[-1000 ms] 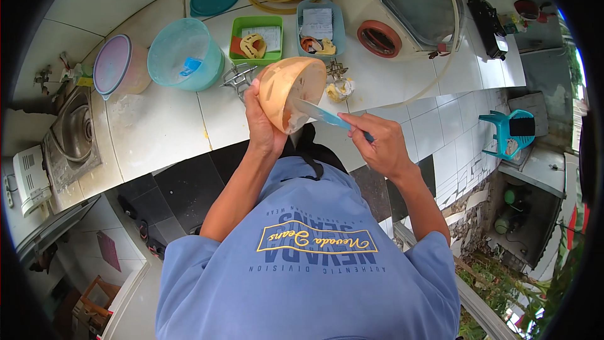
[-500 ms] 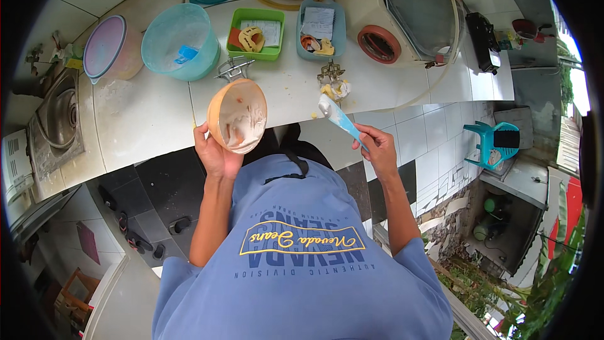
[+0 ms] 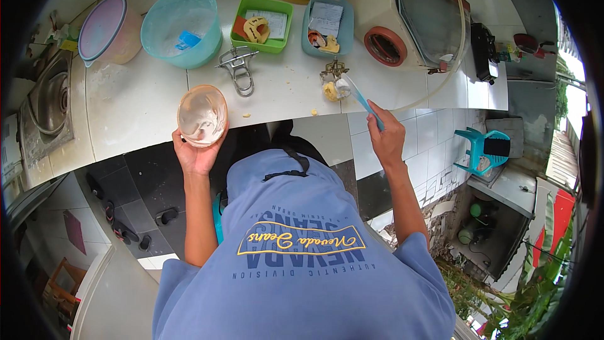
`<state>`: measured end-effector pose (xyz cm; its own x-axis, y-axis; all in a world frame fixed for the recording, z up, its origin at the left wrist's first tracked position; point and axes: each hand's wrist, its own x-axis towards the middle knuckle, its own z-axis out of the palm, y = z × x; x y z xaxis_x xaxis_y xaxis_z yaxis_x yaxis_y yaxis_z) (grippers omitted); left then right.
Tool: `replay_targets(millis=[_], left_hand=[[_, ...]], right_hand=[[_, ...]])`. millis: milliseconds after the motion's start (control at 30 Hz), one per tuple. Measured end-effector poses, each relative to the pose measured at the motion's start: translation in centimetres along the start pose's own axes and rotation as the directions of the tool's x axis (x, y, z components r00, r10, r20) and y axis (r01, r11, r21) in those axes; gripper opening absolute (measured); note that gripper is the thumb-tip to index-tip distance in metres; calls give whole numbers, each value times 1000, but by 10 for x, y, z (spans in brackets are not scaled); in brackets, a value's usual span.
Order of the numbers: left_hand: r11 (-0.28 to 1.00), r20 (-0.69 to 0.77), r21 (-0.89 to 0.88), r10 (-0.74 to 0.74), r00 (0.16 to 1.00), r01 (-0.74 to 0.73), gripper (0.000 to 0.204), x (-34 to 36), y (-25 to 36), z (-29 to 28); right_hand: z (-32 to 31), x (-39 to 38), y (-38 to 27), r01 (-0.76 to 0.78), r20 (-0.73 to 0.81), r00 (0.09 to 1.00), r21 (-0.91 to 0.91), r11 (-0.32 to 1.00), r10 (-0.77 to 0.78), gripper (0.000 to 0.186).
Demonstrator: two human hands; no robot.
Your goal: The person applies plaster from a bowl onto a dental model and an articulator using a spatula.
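My left hand (image 3: 200,156) grips an orange rubber mixing bowl (image 3: 200,116) near the counter's front edge; white paste like plaster coats its inside. In my right hand (image 3: 388,135) is a light blue spatula (image 3: 361,98), held by its handle. The spatula's tip touches or nearly touches white paste beside a yellowish dental cast (image 3: 330,92), which sits at a small brass-coloured dental articulator (image 3: 333,70). A metal clamp frame (image 3: 239,70) lies on the counter between the bowl and the articulator.
Behind stand a green tray (image 3: 275,45) and a blue tray (image 3: 343,44), both with dental casts and papers. Left are a turquoise bowl (image 3: 157,44), a lidded tub (image 3: 104,28) and a sink (image 3: 53,97). A boxy machine with a window (image 3: 428,19) and a hose flank the right.
My left hand has moved left with the bowl, uncovering more of the clamp frame. The spatula has swung over to the paste at the articulator, its tip now pointing there.
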<state>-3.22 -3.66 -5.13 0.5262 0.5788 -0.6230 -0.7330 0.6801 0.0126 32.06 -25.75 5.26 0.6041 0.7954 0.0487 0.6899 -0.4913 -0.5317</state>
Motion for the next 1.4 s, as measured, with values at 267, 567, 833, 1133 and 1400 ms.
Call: replay_targets(millis=[267,567,833,1133,1400], left_hand=[[999,-22,-15,-29,999,29,66,1,2,1],[998,-15,-5,-55,998,55,64,3,4,0],[989,-8,-59,-134,991,133,66,11,13,-8],[978,-52,-105,-188,981,182,64,16,19,-10],[963,-25,-142,-233,972,228,65,10,18,-5]], right_hand=[[8,-4,0,165,-10,985,-210,964,-171,40],[16,-5,6,179,-17,982,-220,959,-188,42],[21,-8,11,136,-24,989,-196,971,-143,40],[21,-13,13,132,-52,989,-152,980,-141,41],[17,-13,9,119,-71,989,-120,986,-128,38]])
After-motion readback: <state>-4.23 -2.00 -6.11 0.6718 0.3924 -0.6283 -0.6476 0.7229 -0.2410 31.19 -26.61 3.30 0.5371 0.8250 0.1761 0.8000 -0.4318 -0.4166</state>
